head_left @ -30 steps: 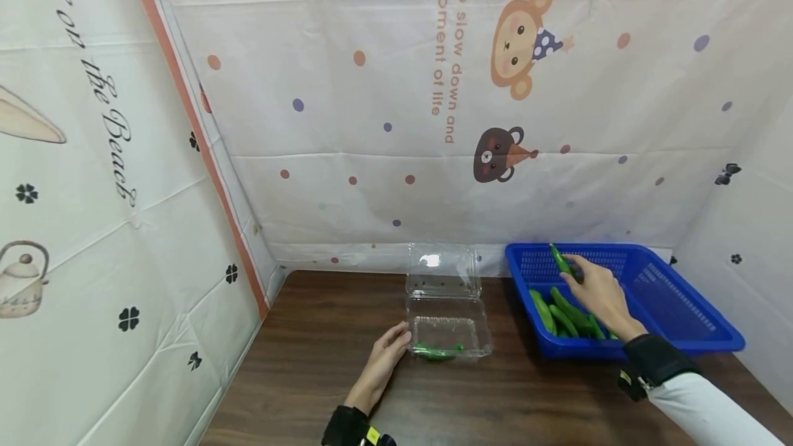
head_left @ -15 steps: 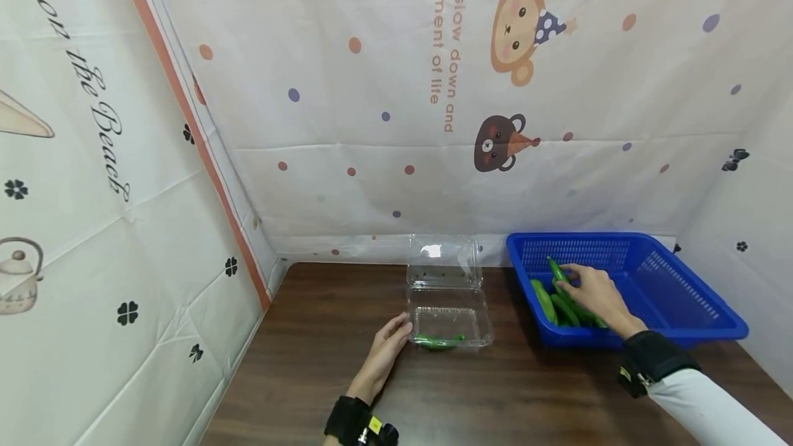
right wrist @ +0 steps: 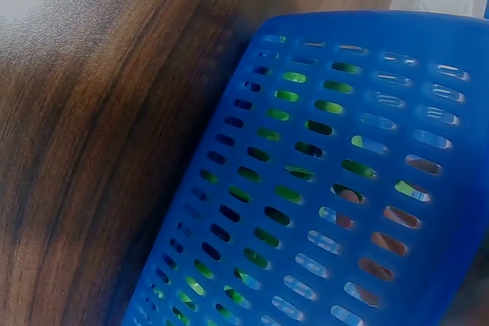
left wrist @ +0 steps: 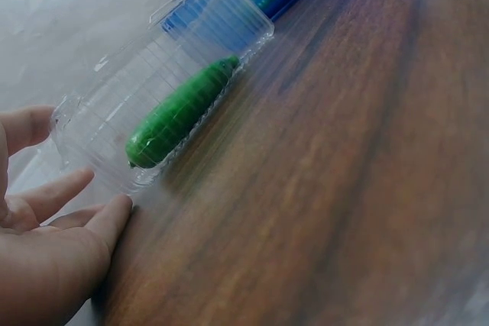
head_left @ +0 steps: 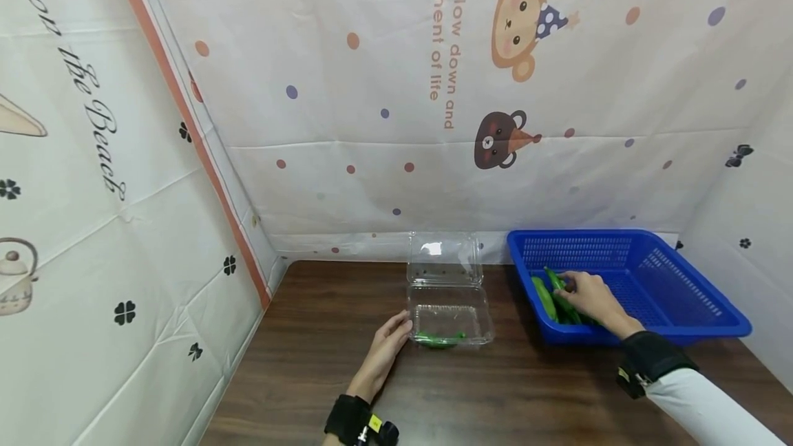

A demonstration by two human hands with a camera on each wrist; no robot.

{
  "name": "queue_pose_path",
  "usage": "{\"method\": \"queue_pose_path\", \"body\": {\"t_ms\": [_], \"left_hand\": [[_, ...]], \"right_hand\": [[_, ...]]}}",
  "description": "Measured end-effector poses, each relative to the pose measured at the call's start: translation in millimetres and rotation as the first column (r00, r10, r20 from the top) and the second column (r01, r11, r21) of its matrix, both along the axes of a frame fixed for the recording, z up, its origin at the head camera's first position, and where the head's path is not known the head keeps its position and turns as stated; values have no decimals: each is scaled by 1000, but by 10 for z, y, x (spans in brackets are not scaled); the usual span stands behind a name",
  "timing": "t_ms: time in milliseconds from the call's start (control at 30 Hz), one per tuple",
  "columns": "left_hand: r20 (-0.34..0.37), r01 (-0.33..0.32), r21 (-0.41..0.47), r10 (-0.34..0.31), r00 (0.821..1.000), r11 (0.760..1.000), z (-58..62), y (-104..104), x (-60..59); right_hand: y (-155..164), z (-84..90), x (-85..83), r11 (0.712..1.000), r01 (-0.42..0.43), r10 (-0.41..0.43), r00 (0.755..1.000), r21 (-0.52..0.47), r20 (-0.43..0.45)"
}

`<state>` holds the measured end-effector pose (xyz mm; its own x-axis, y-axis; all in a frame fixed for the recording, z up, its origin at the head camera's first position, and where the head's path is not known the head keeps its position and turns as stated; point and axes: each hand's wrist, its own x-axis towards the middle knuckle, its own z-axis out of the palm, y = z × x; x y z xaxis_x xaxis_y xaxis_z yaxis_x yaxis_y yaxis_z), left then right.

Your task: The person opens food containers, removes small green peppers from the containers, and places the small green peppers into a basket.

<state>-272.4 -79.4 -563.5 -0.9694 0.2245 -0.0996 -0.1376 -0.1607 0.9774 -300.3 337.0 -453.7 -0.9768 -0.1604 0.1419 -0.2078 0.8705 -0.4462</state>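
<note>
The right hand (head_left: 591,296) pinches 1 green pod (head_left: 555,281) in the blue plastic basket (head_left: 675,294); a firm mid-pod grip suits. The left hand's (head_left: 385,352) straight fingers (left wrist: 57,192) steady the clear plastic clamshell box (head_left: 451,322).

The person's bare left hand (head_left: 389,345) ended at a broad black wrist strap (head_left: 344,420) that carried a small black camera unit with a yellow tag (head_left: 374,425) on its upper side. The bare right hand (head_left: 593,296) wore a matching wide black wrist band (head_left: 650,360), with a small pale label and a bit of hardware at its near edge. Behind that band ran a smooth white long sleeve (head_left: 706,408), which covered the forearm to the lower corner of the head view.
</note>
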Motion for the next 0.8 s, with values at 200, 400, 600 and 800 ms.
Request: {"method": "queue_pose_path", "body": {"t_ms": [200, 400, 600, 800], "left_hand": [[-1, -11, 1, 11, 1000, 1000, 7, 1, 0], [-5, 2, -3, -2, 1000, 1000, 9, -9, 19], [-5, 19, -3, -19, 1000, 1000, 6, -23, 35], [-4, 19, 4, -19, 1000, 1000, 6, -28, 38]], "right_hand": [[9, -16, 6, 1000, -11, 10, 999, 19, 34], [-5, -28, 10, 997, -11, 6, 999, 81, 53], [-20, -25, 7, 995, -14, 6, 997, 96, 80], [-21, -38, 21, 994, -24, 16, 997, 102, 81]]}}
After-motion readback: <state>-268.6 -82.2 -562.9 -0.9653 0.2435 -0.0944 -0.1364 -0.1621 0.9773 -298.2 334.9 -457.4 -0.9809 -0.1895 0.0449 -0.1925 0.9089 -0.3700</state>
